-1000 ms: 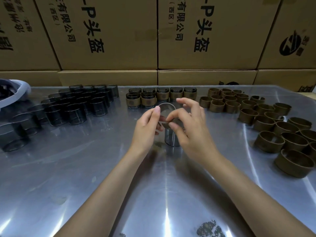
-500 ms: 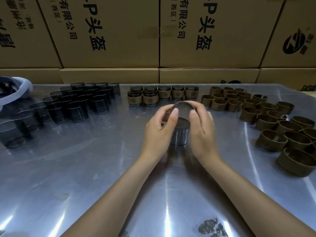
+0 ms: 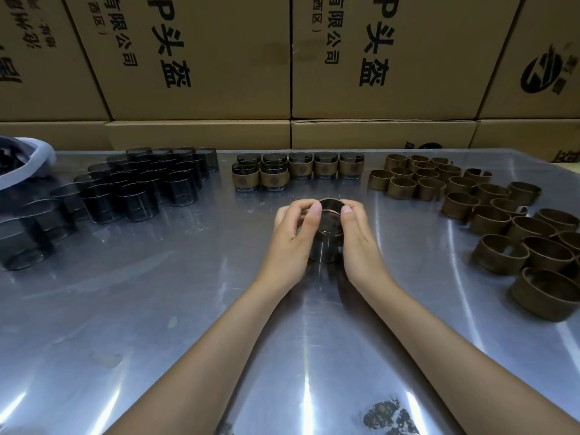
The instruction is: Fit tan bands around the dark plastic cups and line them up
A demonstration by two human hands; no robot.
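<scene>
Head view: our left hand (image 3: 290, 237) and right hand (image 3: 357, 237) grasp a dark cup (image 3: 326, 243) mid-table (image 3: 157, 309), bare cups (image 3: 141, 189) left, loose tan bands (image 3: 489, 215) right, banded cups (image 3: 298, 174) behind.

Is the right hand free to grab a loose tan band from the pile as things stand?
Probably not yet: the right hand grips the cup together with the left hand. Nothing lies between it and the tan bands.

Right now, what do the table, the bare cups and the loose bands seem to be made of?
Table: probably polished steel; streaky mirror glare.
Bare cups: smoky see-through plastic or glass; glossy walls.
Loose bands: matte tan, perhaps leather or card; no shine.
</scene>
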